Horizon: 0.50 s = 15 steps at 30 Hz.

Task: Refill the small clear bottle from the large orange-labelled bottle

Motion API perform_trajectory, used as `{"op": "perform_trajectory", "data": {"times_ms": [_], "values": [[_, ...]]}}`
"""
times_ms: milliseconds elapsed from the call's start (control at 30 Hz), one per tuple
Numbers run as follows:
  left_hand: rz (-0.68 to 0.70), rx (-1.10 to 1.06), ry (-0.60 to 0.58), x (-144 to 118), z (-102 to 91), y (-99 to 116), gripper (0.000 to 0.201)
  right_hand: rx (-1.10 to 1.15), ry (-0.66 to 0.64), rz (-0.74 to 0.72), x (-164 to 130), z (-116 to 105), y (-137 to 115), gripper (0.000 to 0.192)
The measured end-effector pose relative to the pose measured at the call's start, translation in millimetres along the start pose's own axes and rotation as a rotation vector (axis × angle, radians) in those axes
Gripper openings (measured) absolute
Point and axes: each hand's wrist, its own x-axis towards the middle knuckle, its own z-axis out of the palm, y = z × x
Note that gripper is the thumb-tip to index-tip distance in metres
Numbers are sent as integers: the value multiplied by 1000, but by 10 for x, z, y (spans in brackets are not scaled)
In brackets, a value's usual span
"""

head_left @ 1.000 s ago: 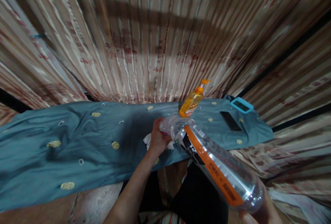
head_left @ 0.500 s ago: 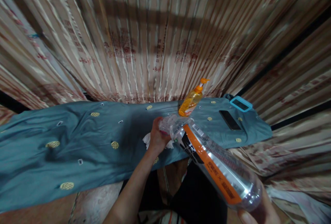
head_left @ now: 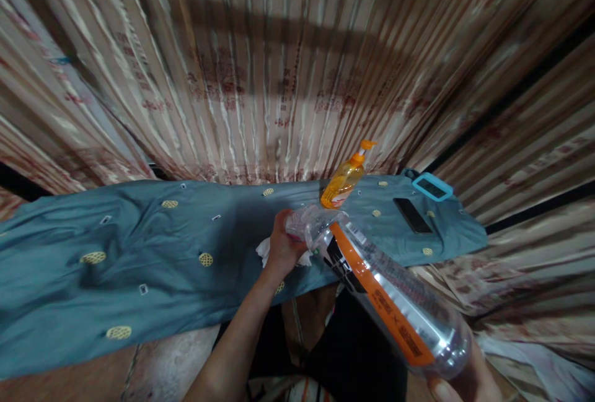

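Currently left hand clenched around clear plastic bottle neck over white cloth; right hand grips its base.

A blue cloth covers the table; beyond the fingers stand an orange pump bottle, a phone and a blue-rimmed device

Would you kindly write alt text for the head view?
A left hand grips the neck of a clear bottle whose base the right hand holds, over a teal cloth. Behind stand a soap dispenser and a phone.
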Motion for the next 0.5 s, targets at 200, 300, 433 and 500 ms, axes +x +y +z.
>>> {"op": "perform_trajectory", "data": {"times_ms": [200, 300, 433, 500], "values": [[10, -17, 9, -4, 7, -21, 83, 27, 3, 10, 0, 34, -55, 80], [-4, -1, 11, -6, 3, -26, 84, 26, 1, 23, -8, 26, -16, 78], [-12, 48, 17, -7, -9, -19, 85, 30, 24, 32, -4, -21, 73, 77], [-4, 61, 19, -7, -14, -12, 84, 36, 30, 26, -5, -5, 64, 76]]}}
